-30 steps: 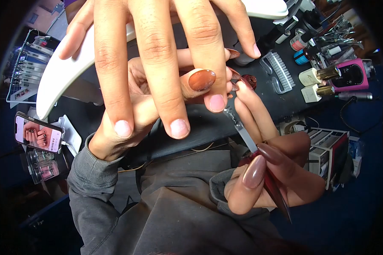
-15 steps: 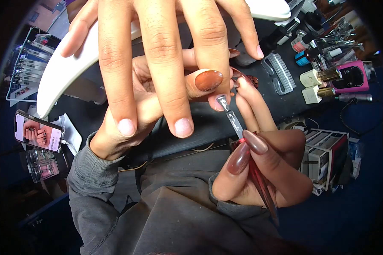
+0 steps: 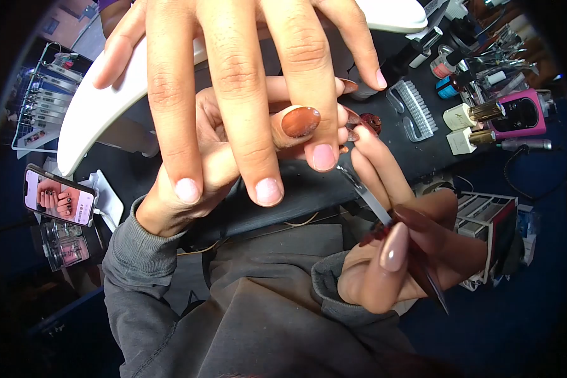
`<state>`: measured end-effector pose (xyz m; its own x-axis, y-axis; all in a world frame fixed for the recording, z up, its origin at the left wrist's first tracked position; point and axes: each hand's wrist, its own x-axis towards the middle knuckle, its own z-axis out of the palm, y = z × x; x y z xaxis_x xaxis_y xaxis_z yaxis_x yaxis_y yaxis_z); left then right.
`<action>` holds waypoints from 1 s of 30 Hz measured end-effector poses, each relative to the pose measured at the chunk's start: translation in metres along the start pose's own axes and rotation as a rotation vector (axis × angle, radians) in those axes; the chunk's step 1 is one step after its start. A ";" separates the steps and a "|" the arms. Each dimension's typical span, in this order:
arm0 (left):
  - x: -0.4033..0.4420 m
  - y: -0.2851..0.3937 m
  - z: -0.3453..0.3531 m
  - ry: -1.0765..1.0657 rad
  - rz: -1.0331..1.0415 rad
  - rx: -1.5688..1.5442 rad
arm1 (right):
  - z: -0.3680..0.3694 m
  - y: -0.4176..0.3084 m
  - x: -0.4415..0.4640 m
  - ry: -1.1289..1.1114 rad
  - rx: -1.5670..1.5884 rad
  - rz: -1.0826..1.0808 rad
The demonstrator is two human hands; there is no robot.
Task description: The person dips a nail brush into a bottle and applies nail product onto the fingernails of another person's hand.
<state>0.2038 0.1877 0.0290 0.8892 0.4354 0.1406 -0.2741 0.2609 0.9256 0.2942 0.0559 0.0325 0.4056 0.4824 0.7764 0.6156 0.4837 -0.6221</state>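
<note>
Another person's hand [image 3: 236, 69] reaches in from the top, palm down, fingers spread. My left hand [image 3: 215, 154] is under it, closed on one of its fingers [image 3: 312, 94], with my brown-nailed thumb lying on top. That finger's nail [image 3: 323, 157] looks pink and glossy; the nails beside it look paler. In my right hand [image 3: 416, 252], thumb and forefinger pinch a slim nail brush [image 3: 373, 205] with a dark red handle. Its tip is just right of the glossy nail, apart from it. Other fingers of my right hand stretch up toward my left fingertips.
A white curved armrest [image 3: 94, 116] spans the back. At right stand nail polish bottles [image 3: 458, 116], a clear nail brush [image 3: 419, 110] with bristles, and a pink device [image 3: 524, 113]. A phone [image 3: 60, 195] showing a nail photo and a rack [image 3: 47, 94] are at left.
My right hand has moved right and slightly down, turning a little. The brush tip has come off the nail, which now shows uncovered. My left hand keeps its hold.
</note>
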 end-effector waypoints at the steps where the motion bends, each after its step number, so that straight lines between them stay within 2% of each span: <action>1: 0.000 -0.001 -0.002 -0.001 0.000 0.001 | 0.001 0.001 0.001 -0.006 -0.019 -0.017; 9: 0.002 -0.003 -0.008 -0.044 0.059 0.168 | 0.006 0.004 -0.002 0.032 -0.076 -0.053; 13: 0.009 0.008 -0.001 -0.133 0.036 0.094 | 0.010 0.002 -0.005 0.105 -0.076 0.002; 18: 0.010 0.015 0.008 -0.092 -0.075 0.199 | 0.007 -0.001 -0.002 0.105 -0.022 -0.012; 19: 0.009 0.011 0.005 -0.091 -0.074 0.199 | 0.005 -0.001 -0.001 0.078 -0.029 -0.013; 21: 0.005 -0.001 -0.003 -0.053 0.055 0.091 | 0.001 -0.002 0.000 0.026 -0.044 -0.016; 23: 0.007 0.003 -0.004 -0.065 0.036 0.133 | 0.004 -0.002 0.000 -0.001 -0.052 -0.018; 25: 0.007 0.006 -0.002 -0.076 0.017 0.174 | 0.013 -0.001 -0.001 0.070 -0.127 -0.043; 28: 0.006 0.005 0.004 -0.073 0.052 0.101 | 0.016 0.003 -0.005 0.130 -0.067 -0.052; 30: 0.004 0.004 0.006 0.031 -0.033 0.070 | 0.013 0.003 -0.006 0.189 -0.054 -0.040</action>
<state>0.2090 0.1851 0.0355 0.8854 0.4540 0.0993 -0.2173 0.2155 0.9520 0.2849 0.0644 0.0246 0.4961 0.3157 0.8088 0.6671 0.4578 -0.5878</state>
